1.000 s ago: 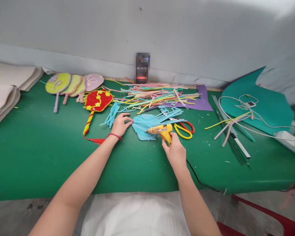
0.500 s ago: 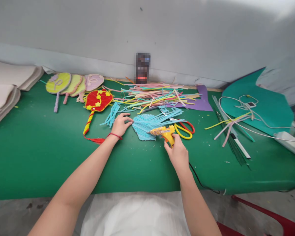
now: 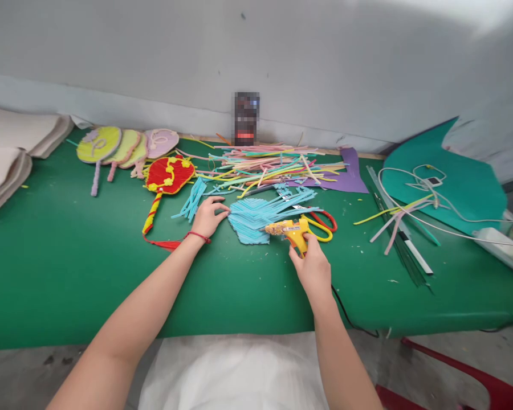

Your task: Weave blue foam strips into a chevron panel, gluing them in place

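A fan-shaped panel covered with light blue pipe cleaners [image 3: 250, 219] lies flat in front of me, long loose ends spreading from its right side. My left hand [image 3: 210, 217] grips its left edge between thumb and fingers. In my right hand [image 3: 314, 267] is a yellow hot glue gun [image 3: 298, 230], its nozzle pointing left over the panel's right part. Scissors with red and yellow handles [image 3: 325, 233] lie just behind the gun, partly covered by blue strands. More cut blue pipe cleaners [image 3: 192, 202] rest beyond my left wrist.
A red and yellow fan [image 3: 170, 173] with a tassel lies left, before several pastel fans [image 3: 98, 145]. Behind the panel are a heap of pipe cleaners [image 3: 265, 162] and a phone [image 3: 245, 118]. Teal sheet [image 3: 465, 182], white cable [image 3: 453, 221] and rods [image 3: 414, 250] lie right.
My right hand has drawn the glue gun slightly right, so its nozzle sits nearer the panel's right edge. My left hand stays at the left edge.
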{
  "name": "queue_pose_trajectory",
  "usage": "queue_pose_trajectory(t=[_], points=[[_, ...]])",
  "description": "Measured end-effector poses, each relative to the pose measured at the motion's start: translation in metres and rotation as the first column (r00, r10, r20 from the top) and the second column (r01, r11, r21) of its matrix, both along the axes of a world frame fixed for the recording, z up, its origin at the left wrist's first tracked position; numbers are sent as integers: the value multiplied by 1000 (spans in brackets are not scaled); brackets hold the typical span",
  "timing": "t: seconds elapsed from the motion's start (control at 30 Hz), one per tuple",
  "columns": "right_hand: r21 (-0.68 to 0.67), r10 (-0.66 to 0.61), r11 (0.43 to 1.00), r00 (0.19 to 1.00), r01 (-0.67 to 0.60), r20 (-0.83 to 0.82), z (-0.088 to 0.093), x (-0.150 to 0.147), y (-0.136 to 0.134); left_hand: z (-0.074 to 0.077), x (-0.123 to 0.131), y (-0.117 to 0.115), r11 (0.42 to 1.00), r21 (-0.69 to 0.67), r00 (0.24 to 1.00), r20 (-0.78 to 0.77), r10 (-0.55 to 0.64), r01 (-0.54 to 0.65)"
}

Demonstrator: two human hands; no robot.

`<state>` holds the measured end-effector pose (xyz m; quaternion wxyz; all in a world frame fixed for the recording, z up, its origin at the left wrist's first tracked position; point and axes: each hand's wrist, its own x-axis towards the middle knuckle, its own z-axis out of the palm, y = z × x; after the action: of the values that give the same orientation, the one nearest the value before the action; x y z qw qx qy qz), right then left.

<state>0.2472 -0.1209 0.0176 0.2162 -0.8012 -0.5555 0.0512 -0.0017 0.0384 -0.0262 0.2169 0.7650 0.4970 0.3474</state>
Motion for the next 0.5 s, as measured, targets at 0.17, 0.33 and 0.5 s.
queue_pose_trajectory(t=[0.17,0.33,0.5], points=[[-15,-35,999,999,35,-7,0,4,0,0,0,0,1000,6,1000,0,-1,1],[11,-35,999,999,35,-26,-1,5,0,0,0,0,1000,3,1000,-2,-2,2],[16,-46,999,998,47,-42,-1,5,1,1,0,0,1000,-2,1000,-11,1,-1]])
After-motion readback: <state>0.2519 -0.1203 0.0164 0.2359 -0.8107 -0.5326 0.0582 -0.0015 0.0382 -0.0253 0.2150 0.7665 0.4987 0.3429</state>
